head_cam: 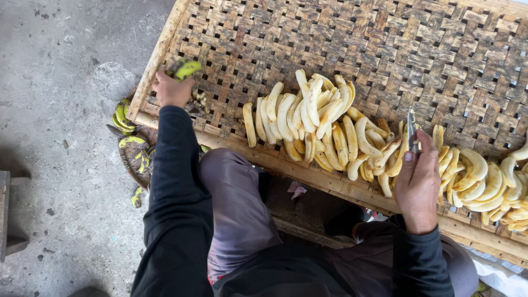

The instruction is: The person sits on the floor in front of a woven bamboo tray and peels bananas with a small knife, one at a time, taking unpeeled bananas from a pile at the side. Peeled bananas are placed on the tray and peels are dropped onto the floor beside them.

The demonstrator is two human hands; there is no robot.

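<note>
View: the camera looked straight down over a seated person's lap, with dark sleeves and grey-purple trousers in the lower half.
Left hand: it was stretched out to the near left corner of the table, fingers closed round a banana.
Banana: unpeeled, yellow-green, short and curved, with dark marks on the skin; it stuck up and to the right from the fist, just above the table's left edge.
Right hand: it sat over the table's near edge, back of the hand up, fingers closed on a knife.
Knife: a thin, dull grey blade, pointing away from the person, its tip over the peeled fruit.
Table: a wide tray of woven bamboo strips, brown and weathered, with small square gaps, framed in pale wood; it ran slantwise across the upper picture.
Peeled bananas: pale cream to yellow, smooth and curved, heaped along the near edge in one pile between the two hands and another pile to the right of the right hand.
Peels: green-yellow skins lay in a loose heap on the floor, below the table's left corner, near the left arm.
Floor: bare grey concrete, stained and dusty.
</note>
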